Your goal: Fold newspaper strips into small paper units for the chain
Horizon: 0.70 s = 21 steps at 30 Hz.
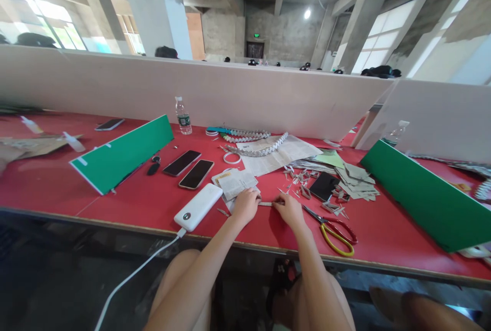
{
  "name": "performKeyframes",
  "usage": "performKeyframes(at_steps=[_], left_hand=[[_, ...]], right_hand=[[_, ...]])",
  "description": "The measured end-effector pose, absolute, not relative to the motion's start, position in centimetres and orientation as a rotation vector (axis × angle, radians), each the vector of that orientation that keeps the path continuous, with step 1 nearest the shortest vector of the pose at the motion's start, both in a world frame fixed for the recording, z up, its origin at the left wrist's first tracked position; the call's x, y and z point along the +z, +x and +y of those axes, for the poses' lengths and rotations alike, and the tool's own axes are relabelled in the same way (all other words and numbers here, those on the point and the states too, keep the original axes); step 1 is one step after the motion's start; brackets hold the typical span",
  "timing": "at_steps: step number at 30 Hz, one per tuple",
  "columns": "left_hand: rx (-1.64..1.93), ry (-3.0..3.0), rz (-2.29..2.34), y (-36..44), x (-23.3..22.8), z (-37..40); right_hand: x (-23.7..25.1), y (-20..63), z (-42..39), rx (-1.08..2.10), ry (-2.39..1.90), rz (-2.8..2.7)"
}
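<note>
Between my two hands a narrow folded strip of newspaper [265,203] stretches just above the red table. My left hand [247,203] pinches its left end, close to a stack of cut newspaper pieces [237,182]. The right end is pinched by my right hand [287,207]. Small folded paper pieces [306,192] lie scattered beyond my right hand, around a black phone [324,186]. Scissors [333,229] with one red and one yellow handle rest to the right. Farther back, a woven paper chain [268,151] curves over a newspaper sheet [286,154].
A white power bank [198,207] with a cable lies left, near two phones [196,174]. Green dividers [126,154] stand on both sides. A water bottle [183,116] and a tape roll [232,158] are farther back. A pale partition [230,85] runs behind the table.
</note>
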<state>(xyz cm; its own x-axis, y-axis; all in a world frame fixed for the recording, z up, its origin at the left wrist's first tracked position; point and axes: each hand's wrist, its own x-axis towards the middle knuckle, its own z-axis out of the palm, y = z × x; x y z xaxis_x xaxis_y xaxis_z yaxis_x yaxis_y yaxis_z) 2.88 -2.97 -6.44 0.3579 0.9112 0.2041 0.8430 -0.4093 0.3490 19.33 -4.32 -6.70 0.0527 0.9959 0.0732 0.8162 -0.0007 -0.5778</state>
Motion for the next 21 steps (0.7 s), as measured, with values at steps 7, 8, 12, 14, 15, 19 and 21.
performKeyframes(at_steps=[7, 8, 12, 14, 15, 19, 21], left_hand=[[0.466, 2.447, 1.613, 3.18, -6.41, -2.88], [0.454, 2.451, 1.615, 3.21, -6.42, -2.88], [0.42, 2.464, 1.614, 3.25, -6.49, -2.93], [0.411, 2.471, 1.615, 3.2, -6.5, -2.96], [0.409, 2.475, 1.617, 3.16, -6.52, -2.97], [0.404, 2.504, 1.626, 3.06, -6.6, -3.08], [0.405, 2.532, 1.629, 3.19, -6.63, -3.29]], right_hand=[[-6.82, 19.1, -4.47, 0.481, -1.898, -1.77], [-6.87, 19.17, -4.44, 0.489, -1.896, -1.77], [-6.99, 19.48, -4.31, 0.529, -1.875, -1.779], [-6.99, 19.56, -4.27, 0.538, -1.871, -1.784], [-6.99, 19.57, -4.27, 0.541, -1.871, -1.785], [-6.97, 19.42, -4.26, 0.543, -1.888, -1.781], [-6.91, 19.31, -4.28, 0.544, -1.899, -1.781]])
